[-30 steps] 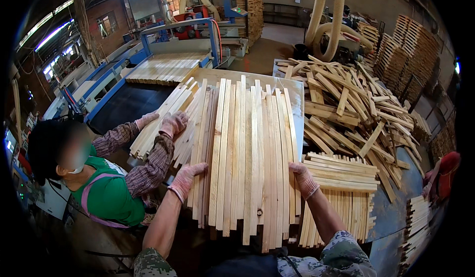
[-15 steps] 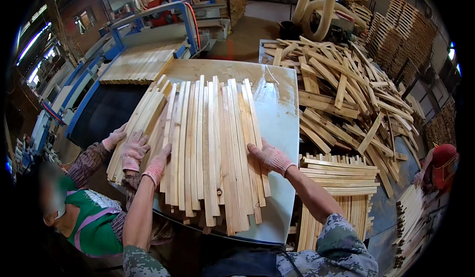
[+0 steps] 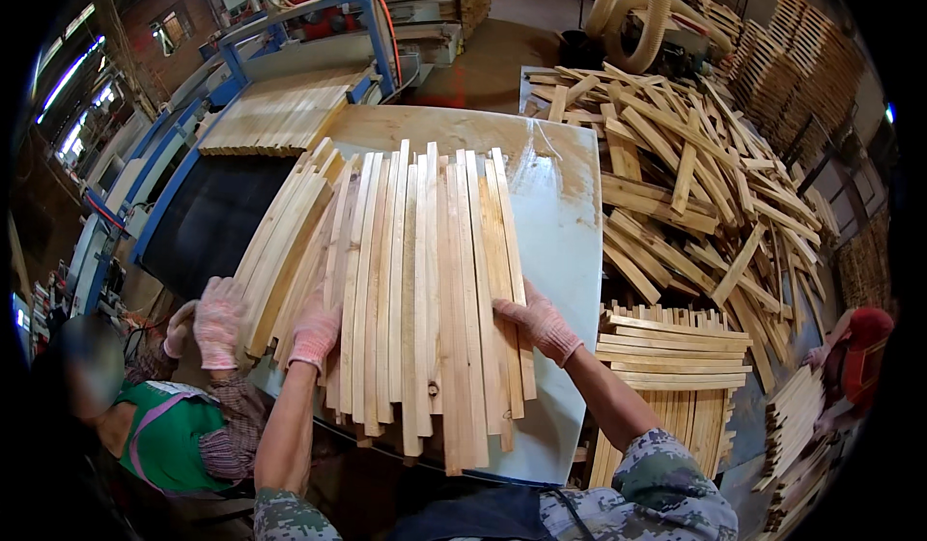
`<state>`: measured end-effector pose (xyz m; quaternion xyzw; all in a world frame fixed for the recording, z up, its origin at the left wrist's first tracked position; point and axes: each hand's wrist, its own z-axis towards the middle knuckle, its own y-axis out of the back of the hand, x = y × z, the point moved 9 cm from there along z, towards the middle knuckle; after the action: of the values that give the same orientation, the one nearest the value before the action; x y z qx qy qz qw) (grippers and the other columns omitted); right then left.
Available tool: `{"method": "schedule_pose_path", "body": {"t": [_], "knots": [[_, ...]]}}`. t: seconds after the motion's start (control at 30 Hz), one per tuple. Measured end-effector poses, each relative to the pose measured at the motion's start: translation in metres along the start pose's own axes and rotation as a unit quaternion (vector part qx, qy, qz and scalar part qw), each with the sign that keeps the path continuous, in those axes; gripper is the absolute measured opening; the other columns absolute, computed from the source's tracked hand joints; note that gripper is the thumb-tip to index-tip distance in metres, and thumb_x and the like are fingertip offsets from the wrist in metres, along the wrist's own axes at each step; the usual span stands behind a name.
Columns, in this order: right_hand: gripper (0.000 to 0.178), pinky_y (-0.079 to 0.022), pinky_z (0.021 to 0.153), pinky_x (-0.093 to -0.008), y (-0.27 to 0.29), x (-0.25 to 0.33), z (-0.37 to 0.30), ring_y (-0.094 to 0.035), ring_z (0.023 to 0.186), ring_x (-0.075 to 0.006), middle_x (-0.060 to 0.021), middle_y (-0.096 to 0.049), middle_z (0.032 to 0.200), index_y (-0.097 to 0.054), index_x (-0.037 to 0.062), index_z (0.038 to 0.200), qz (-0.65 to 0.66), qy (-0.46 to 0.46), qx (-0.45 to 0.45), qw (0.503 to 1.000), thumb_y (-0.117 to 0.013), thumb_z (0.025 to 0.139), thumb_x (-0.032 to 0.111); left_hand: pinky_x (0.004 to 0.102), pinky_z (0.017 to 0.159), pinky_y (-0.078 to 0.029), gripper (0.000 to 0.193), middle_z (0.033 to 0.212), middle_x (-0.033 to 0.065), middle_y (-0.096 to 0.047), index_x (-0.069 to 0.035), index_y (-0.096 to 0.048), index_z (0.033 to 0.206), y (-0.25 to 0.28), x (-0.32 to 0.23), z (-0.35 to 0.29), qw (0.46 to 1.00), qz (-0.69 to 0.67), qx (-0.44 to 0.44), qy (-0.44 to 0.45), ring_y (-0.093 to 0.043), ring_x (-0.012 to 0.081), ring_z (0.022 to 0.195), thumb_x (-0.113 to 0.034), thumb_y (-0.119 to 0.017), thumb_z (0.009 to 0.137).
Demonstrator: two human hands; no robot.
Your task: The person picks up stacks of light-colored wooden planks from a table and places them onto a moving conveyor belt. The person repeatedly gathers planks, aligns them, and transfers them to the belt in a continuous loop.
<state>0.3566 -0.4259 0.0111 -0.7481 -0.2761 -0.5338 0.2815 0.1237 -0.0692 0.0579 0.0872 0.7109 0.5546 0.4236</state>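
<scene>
A wide layer of long, pale wooden strips (image 3: 425,280) lies side by side on the table in front of me, their near ends uneven. My left hand (image 3: 317,330), in a pinkish-white knit glove, grips the left side of this layer, its fingertips partly hidden by the wood. On the opposite side, my gloved right hand (image 3: 541,325) closes against the edge, with the thumb on top of the outer strips. Left of my left hand, more strips (image 3: 280,251) lie stacked. Beside them are a co-worker's gloved hands (image 3: 218,321), apart from my own.
The smooth-topped table (image 3: 560,222) carries the strips. A blue-framed machine (image 3: 372,43) with a row of boards (image 3: 280,106) stands at the far left. To the right are a heap of loose wood pieces (image 3: 666,174), a neat strip stack (image 3: 671,348) and another person in red (image 3: 855,357).
The co-worker's hands have drawn back leftward, off the left-hand strips. My hands stay on both sides of the layer, the left one now further in against it. The view has shifted slightly.
</scene>
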Motion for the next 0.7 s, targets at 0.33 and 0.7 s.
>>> {"method": "schedule_pose_path", "body": {"t": [0.33,0.7], "knots": [[0.092,-0.058,0.1,-0.0463,-0.048,0.034,-0.016,-0.075,0.113,-0.0388,-0.0302,-0.074,0.122,-0.039,-0.0053,0.153,-0.32,-0.123,-0.026,0.939,-0.067,0.099,0.064,0.0527,0.113,-0.049,0.072,0.144,0.0292,-0.065,-0.013,-0.039,0.166,0.033,0.028,0.028,0.992,0.118,0.026,0.045,-0.063,0.0459,0.132,-0.042,-0.062,0.104],[0.094,-0.055,0.103,-0.0509,-0.044,0.03,-0.022,-0.07,0.122,-0.0447,-0.0337,-0.072,0.127,-0.048,-0.0072,0.156,-0.464,-0.056,-0.112,0.877,-0.039,0.107,0.073,0.0518,0.118,-0.045,0.082,0.155,0.0326,-0.053,-0.012,-0.026,0.171,0.014,0.053,0.04,0.997,0.069,0.027,0.032,-0.055,0.0481,0.14,-0.036,-0.065,0.103]]}}
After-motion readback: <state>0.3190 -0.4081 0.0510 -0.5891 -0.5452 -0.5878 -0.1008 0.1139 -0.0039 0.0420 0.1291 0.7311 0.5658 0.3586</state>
